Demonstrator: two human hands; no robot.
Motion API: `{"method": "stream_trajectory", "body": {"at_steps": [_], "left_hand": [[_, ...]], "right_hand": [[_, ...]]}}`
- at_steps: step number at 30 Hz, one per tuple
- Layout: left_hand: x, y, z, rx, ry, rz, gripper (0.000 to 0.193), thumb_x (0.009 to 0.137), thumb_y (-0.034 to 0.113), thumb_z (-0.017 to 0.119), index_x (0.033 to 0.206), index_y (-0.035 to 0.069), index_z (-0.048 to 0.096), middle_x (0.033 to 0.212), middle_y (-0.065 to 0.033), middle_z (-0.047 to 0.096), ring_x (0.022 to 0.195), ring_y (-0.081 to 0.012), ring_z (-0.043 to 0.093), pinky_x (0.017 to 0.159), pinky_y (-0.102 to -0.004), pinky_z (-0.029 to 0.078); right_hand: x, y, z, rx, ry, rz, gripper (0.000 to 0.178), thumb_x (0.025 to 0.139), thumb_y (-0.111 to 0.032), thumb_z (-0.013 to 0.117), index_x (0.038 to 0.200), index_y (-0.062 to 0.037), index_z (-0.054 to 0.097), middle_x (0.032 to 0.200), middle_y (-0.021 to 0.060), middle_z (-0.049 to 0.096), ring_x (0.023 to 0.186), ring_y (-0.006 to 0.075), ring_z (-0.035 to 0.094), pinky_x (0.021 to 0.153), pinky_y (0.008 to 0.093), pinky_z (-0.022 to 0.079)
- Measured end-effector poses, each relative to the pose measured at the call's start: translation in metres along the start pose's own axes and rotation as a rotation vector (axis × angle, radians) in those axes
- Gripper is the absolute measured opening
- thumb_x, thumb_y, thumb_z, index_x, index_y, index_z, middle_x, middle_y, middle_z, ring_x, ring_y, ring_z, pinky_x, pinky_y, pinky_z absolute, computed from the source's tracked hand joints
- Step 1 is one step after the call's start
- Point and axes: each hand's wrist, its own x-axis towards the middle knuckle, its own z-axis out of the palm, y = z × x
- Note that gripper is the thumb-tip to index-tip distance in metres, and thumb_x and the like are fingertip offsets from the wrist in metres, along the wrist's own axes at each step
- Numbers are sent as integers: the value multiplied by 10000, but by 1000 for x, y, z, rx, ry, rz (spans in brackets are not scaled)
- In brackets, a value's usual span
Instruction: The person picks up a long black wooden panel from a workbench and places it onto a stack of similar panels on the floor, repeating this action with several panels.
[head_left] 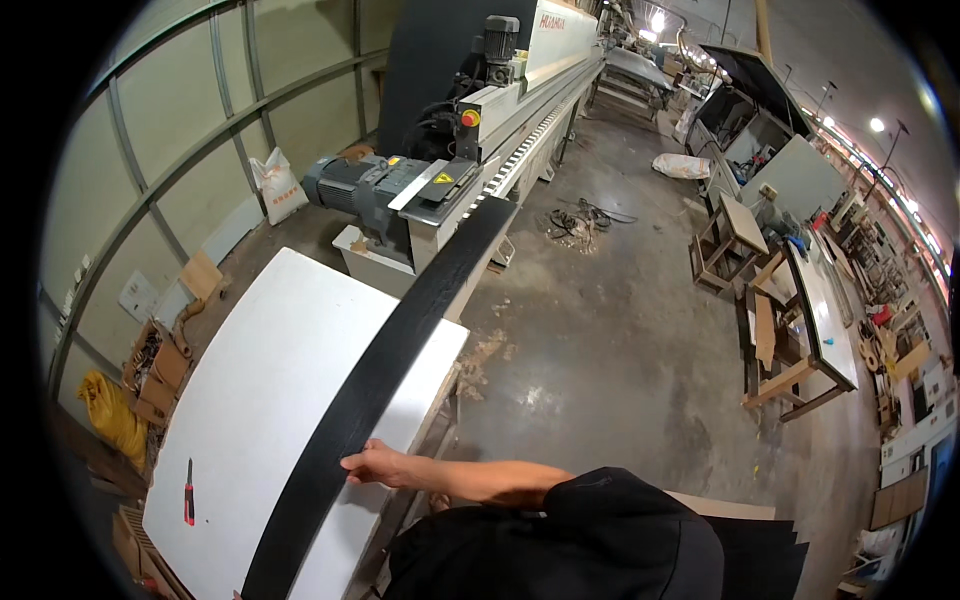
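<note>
A long black board strip point(370, 390) lies across the white tabletop point(270, 380), its far end reaching over the end of the large machine. My right hand point(375, 465) is closed on the strip's right edge, thumb and fingers pinching it about midway along the table. At the bottom of the picture, what seems to be a fingertip of my left hand point(238, 595) shows beside the strip's near end; the rest is out of sight. A small hand tool with a red-and-black handle point(189, 503) and a thin dark blade lies left of the strip.
The long machine point(480, 150) with its motor point(345, 187) stands beyond the table. Black panels point(755, 555) are stacked at lower right. Cables point(580, 225) lie on the concrete floor. A workbench point(825, 310) and a wooden stool point(738, 225) stand right; a yellow sack point(112, 415) lies left.
</note>
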Motion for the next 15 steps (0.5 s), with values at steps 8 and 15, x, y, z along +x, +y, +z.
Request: {"method": "stream_trajectory", "body": {"at_steps": [8, 15], "left_hand": [[23, 154, -59, 108, 87, 343, 888, 648, 432, 758, 1313, -9, 366, 1230, -277, 461, 1122, -437, 443, 950, -450, 376], [77, 325, -66, 130, -73, 711, 1002, 424, 25, 742, 1317, -56, 295, 1246, -248, 407, 1173, -405, 368, 1036, -412, 283]], "right_hand": [[-130, -13, -114, 274, 206, -336, 142, 815, -87, 630, 881, -38, 514, 817, 76, 575, 665, 194, 575, 645, 321, 500], [-253, 10, -245, 524, 500, -756, 160, 842, -177, 598, 755, -116, 478, 741, 40, 600, 671, 132, 607, 570, 288, 489]]}}
